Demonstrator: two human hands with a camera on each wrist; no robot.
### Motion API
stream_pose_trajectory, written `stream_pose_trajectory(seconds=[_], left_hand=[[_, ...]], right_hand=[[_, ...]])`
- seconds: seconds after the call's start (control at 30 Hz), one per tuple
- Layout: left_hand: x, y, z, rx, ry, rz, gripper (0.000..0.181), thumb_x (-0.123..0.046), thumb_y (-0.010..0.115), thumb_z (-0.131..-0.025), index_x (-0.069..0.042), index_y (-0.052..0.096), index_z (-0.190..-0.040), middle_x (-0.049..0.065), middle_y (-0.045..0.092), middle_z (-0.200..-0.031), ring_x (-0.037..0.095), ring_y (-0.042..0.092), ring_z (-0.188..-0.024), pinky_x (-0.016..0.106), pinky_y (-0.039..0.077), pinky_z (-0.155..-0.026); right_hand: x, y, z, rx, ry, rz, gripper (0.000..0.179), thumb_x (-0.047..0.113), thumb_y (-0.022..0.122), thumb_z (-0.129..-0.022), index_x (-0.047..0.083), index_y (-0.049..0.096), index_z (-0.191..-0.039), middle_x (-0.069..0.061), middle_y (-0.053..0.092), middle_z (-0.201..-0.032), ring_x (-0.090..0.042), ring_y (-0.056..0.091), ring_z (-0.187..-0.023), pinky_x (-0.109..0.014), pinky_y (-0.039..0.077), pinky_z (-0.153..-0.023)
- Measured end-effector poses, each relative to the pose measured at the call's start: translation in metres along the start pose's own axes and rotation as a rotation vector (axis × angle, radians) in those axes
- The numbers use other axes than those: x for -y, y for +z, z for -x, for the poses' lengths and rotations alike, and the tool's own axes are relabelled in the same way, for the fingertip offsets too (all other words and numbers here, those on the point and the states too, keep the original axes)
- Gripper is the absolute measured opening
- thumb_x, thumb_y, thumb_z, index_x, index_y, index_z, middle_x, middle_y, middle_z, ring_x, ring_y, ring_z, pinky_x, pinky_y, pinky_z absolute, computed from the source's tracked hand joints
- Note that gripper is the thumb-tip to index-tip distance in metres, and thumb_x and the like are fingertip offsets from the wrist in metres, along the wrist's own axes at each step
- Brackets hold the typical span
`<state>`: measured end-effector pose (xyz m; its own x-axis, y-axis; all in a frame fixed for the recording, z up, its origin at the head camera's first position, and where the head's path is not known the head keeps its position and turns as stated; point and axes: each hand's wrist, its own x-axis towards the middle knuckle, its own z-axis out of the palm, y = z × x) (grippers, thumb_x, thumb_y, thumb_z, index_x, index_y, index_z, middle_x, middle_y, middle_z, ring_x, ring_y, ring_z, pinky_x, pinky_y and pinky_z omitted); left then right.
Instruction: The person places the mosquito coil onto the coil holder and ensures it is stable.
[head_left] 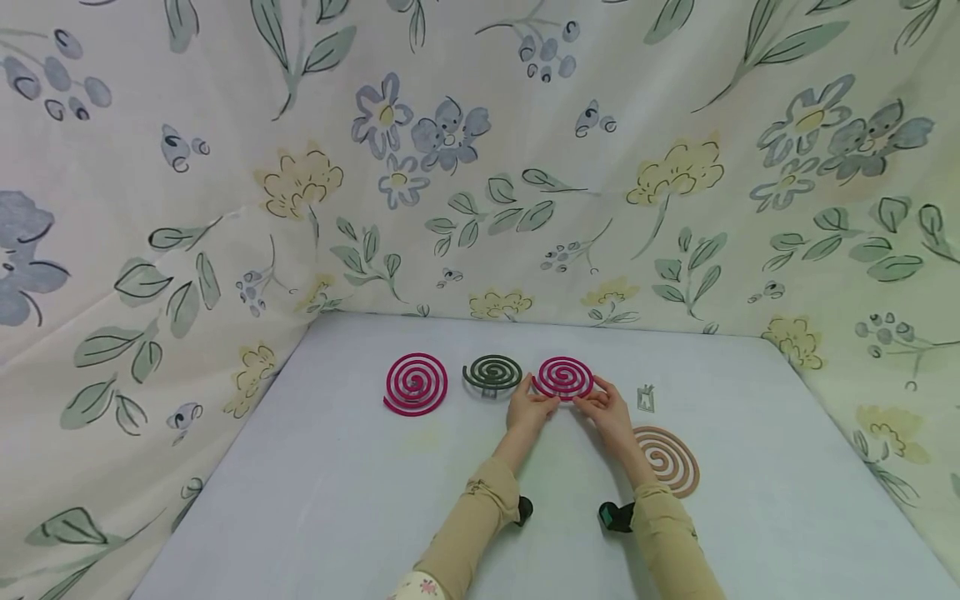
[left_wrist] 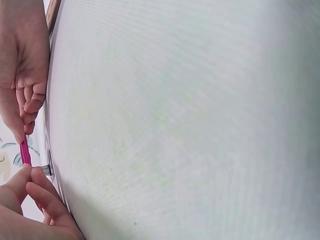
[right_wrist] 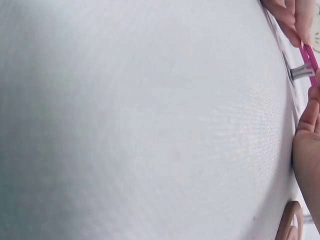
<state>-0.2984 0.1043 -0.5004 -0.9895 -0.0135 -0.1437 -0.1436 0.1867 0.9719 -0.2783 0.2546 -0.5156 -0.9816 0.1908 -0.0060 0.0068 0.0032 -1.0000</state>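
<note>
Both hands hold a pink mosquito coil (head_left: 564, 377) near the back of the table, one at each side of its near edge. My left hand (head_left: 529, 410) pinches the coil's left side between thumb and fingers. On the right side, my right hand (head_left: 609, 417) grips the rim the same way. Edge-on in the right wrist view, the coil (right_wrist: 310, 54) lies over a small metal stand (right_wrist: 302, 71). A dark green coil (head_left: 492, 372), just left of my left hand, sits raised on its own metal stand (head_left: 490, 392).
Another pink coil (head_left: 416, 384) is at the left. A tan coil (head_left: 671, 461) lies by my right forearm, partly hidden by it. Behind it is a loose metal stand (head_left: 646, 398). A floral curtain (head_left: 480, 250) rises behind the white table (head_left: 337, 500).
</note>
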Motion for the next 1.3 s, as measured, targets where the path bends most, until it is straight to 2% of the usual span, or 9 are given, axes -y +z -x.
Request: stream_pose_trajectory(seconds=[0.37,0.63,0.87,1.1,1.2,1.3], left_hand=[[-0.004,0.000,0.002,-0.001,0.010,-0.024,0.073,-0.012,0.075,-0.079,-0.004,0.040,-0.142,0.011,0.071,-0.083,0.006,0.061,-0.060,0.015,0.046,-0.056],[-0.001,0.001,0.001,-0.003,0.001,-0.007,0.072,-0.011,0.075,-0.079,-0.003,0.041,-0.142,0.010,0.070,-0.081,0.008,0.062,-0.062,0.019,0.052,-0.061],[0.000,0.000,0.002,-0.003,0.015,-0.010,0.073,-0.011,0.075,-0.079,-0.002,0.040,-0.142,0.010,0.070,-0.077,0.010,0.063,-0.061,0.015,0.045,-0.057],[-0.001,0.000,0.004,-0.006,0.013,0.004,0.072,-0.010,0.075,-0.079,-0.002,0.040,-0.142,0.011,0.070,-0.075,0.016,0.064,-0.060,0.013,0.040,-0.053],[-0.001,0.001,0.002,-0.011,0.011,0.006,0.072,-0.010,0.075,-0.079,-0.001,0.040,-0.142,0.011,0.070,-0.074,0.016,0.064,-0.059,0.013,0.040,-0.053],[-0.001,0.001,0.001,-0.014,0.011,0.005,0.072,-0.009,0.075,-0.079,-0.001,0.040,-0.142,0.011,0.070,-0.074,0.015,0.064,-0.059,0.014,0.041,-0.053]], right_hand=[[0.004,-0.001,-0.001,-0.013,0.034,0.025,0.065,-0.001,0.062,-0.088,-0.005,0.028,-0.143,0.010,0.057,-0.080,0.005,0.056,-0.069,-0.012,0.047,-0.067],[0.001,-0.001,-0.001,-0.016,0.022,0.035,0.064,-0.001,0.063,-0.087,-0.006,0.030,-0.142,0.012,0.057,-0.076,0.004,0.055,-0.070,-0.012,0.046,-0.066],[0.002,0.000,0.001,-0.010,0.010,0.045,0.064,-0.001,0.062,-0.087,-0.007,0.030,-0.142,0.015,0.057,-0.075,0.004,0.055,-0.070,-0.012,0.046,-0.066],[0.009,0.001,0.004,-0.001,0.033,0.041,0.064,-0.001,0.061,-0.088,-0.007,0.028,-0.143,0.010,0.058,-0.078,0.004,0.055,-0.070,-0.012,0.047,-0.066],[0.005,0.001,0.004,0.003,-0.016,0.032,0.065,0.004,0.065,-0.087,-0.009,0.030,-0.141,0.008,0.059,-0.080,0.004,0.056,-0.070,-0.012,0.047,-0.065],[-0.014,-0.003,-0.003,0.033,-0.141,-0.037,0.070,0.015,0.072,-0.082,-0.008,0.035,-0.137,0.007,0.061,-0.081,0.003,0.058,-0.071,-0.012,0.047,-0.064]])
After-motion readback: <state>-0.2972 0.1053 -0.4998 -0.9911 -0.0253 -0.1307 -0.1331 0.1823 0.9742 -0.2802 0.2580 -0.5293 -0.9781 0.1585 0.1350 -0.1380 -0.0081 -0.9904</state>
